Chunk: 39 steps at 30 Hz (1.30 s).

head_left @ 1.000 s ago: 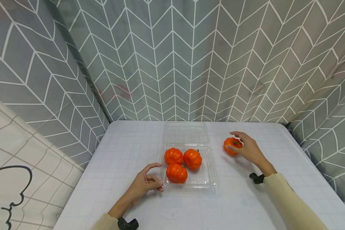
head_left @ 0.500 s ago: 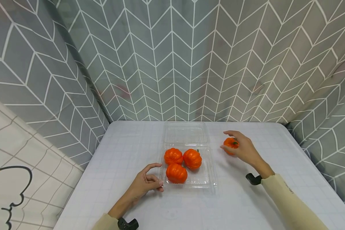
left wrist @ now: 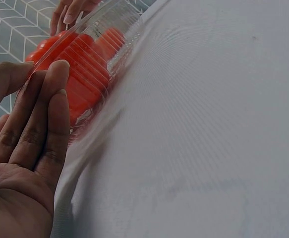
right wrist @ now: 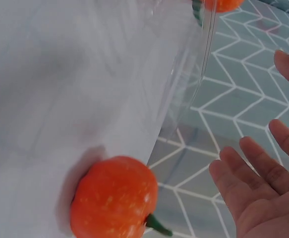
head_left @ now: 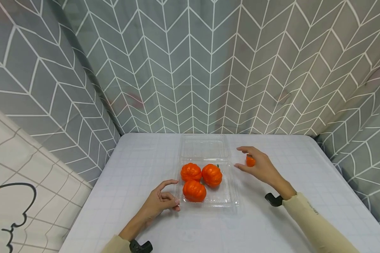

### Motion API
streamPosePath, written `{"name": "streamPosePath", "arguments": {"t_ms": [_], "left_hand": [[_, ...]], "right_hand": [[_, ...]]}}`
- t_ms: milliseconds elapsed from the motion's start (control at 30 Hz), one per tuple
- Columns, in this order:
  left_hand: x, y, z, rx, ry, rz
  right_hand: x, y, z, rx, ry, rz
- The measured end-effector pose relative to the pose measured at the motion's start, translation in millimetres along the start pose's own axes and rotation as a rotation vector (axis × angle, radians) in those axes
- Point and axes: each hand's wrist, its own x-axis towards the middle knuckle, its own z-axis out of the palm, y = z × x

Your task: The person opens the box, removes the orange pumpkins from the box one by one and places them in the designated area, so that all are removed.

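In the head view a clear plastic clamshell container [head_left: 228,189] lies with its lid folded back. Three orange toy pumpkins sit in it: back-left pumpkin [head_left: 191,172], back-right pumpkin [head_left: 212,175] and front pumpkin [head_left: 194,191]. My left hand [head_left: 155,203] is at the container's left side. Thumb and fingers pinch its rim in the left wrist view. Over on the right, my right hand [head_left: 261,167] hovers above a loose pumpkin [head_left: 251,160], partly hiding it. The right wrist view shows this pumpkin [right wrist: 114,198] on the table, apart from the spread fingers [right wrist: 263,168].
The open lid [head_left: 204,147] lies flat toward the back of the white table [head_left: 139,154]. Grey curtains [head_left: 202,70] with a white chevron pattern hang behind and beside it. A pale gridded cloth [head_left: 35,175] is at the left.
My right hand has moved left across the loose pumpkin toward the container, covering more of it. That pumpkin appears to stay in place. The left hand and the container have not moved.
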Motion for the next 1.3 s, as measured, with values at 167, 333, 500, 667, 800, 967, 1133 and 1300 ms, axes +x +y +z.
{"name": "streamPosePath", "arguments": {"t_ms": [167,333,500,667,800,967,1133,1300], "left_hand": [[-0.2,0.5,0.5,0.004,0.001,-0.001],[-0.8,1.6,1.7,0.007,0.006,-0.009],[-1.0,1.6,2.0,0.011,0.008,-0.011],[-0.3,0.0,1.1,0.013,0.004,-0.007],[0.0,-1.2,0.0,0.013,0.001,-0.001],[0.2,-2.5,-0.9,0.003,-0.001,0.002],[0.2,-3.3,-1.6,0.005,0.0,0.001],[0.5,-3.1,-0.9,0.011,0.004,-0.004]], "right_hand": [[-0.8,-9.0,6.3,0.011,0.008,-0.037],[0.2,-17.6,11.6,0.038,-0.009,-0.077],[2.5,-24.3,17.3,0.062,-0.053,-0.076],[3.2,-29.1,22.8,0.06,-0.084,-0.08],[3.8,-31.8,28.0,0.046,-0.1,-0.103],[5.0,-35.3,35.0,0.041,-0.123,-0.12],[5.9,-39.7,39.7,0.073,-0.173,-0.092],[6.5,-42.3,44.7,0.044,-0.22,-0.063]]}}
